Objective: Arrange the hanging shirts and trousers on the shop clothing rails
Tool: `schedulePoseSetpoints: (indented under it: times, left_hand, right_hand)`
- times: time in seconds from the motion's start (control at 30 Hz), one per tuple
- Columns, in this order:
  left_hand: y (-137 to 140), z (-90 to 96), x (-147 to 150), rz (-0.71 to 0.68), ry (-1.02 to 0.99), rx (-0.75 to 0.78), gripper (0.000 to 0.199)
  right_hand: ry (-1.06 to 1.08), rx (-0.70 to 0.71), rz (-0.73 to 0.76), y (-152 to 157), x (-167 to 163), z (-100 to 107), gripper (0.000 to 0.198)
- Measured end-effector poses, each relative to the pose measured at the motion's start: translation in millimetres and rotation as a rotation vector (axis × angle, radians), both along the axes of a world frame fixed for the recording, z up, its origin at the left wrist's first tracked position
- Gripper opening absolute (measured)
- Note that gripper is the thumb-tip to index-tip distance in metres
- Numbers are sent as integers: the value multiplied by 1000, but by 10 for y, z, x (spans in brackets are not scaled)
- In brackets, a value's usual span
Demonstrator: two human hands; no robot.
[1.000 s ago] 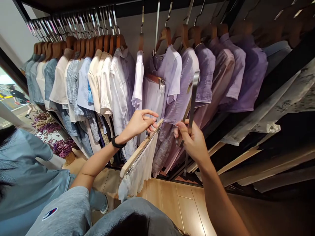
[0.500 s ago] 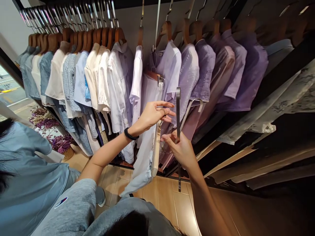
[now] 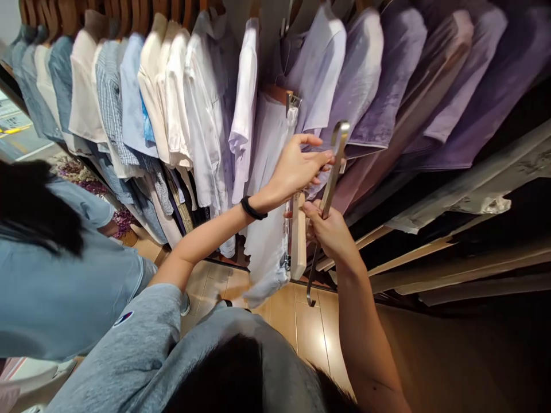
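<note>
With twelve o'clock straight ahead of you, your soft grey sleeve is lying closest, toward ten. At one o'clock your right hand is holding a metal hook, fingers closed around its flat, shiny strip; the strip is leaning, with a bend at each end. Your left hand, between twelve and one, is arching with half-curled fingers, their tips at the strip; whether they are gripping it, I cannot tell. Just below, a pale wooden hanger, smooth and square-edged, is pointing steeply toward you beside your right thumb; what is bearing its weight is hidden. A thin white garment is hanging along it, its edge puckering into gathers.

You are risking a dropped hanger if your right fingers are pinching wood and metal too loosely together. The hook's bare end could be snagging the light cloth if you are swinging it wide.

At ten o'clock a person in a smooth blue top is standing near. Farther out, crinkled purple shirts are hanging around one o'clock, and crisp white shirts around eleven.
</note>
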State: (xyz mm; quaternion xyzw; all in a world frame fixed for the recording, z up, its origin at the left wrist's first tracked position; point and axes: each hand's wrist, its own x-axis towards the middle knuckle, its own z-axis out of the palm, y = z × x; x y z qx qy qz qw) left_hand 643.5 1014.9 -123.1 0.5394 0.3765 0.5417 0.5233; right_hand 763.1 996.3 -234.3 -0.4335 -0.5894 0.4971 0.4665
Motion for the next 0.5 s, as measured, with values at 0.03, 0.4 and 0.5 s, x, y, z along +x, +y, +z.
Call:
schedulePoseSetpoints:
  times: [0.03, 0.4, 0.5]
  left_hand:
    - [1, 0, 33, 2, 18, 13, 22]
    - [391, 5, -292, 117, 341, 386, 7]
    - [830, 297, -474, 381, 376, 466, 2]
  right_hand:
    - [25, -57, 29, -6, 4, 10, 69]
    - [74, -211, -9, -319, 330, 187, 60]
    - [50, -218, -41, -474, 435, 247, 62]
